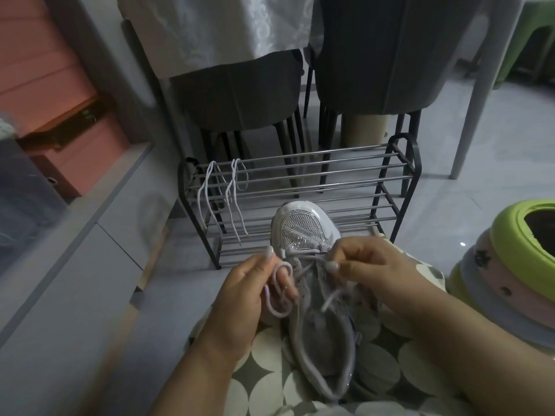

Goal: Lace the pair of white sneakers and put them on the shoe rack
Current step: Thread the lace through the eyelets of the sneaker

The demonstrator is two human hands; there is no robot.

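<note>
Two hands pinching round cord lace (277,291), left hand (240,301), right hand (369,270), mesh sneaker (309,232), wire rack (300,181)

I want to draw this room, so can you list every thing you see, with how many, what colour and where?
white mesh sneaker: one, white-grey, on the lap, toe toward the rack
white lace in the sneaker: one, looped at the lowest eyelets
black metal shoe rack: one, on the floor ahead
spare white lace: one, draped over the rack's left end
dark grey chairs: two, behind the rack
pink storage boxes: stacked, far left
green plastic stool: one, right
left hand: pinches the lace loop
right hand: pinches the lace at the eyelets
</note>
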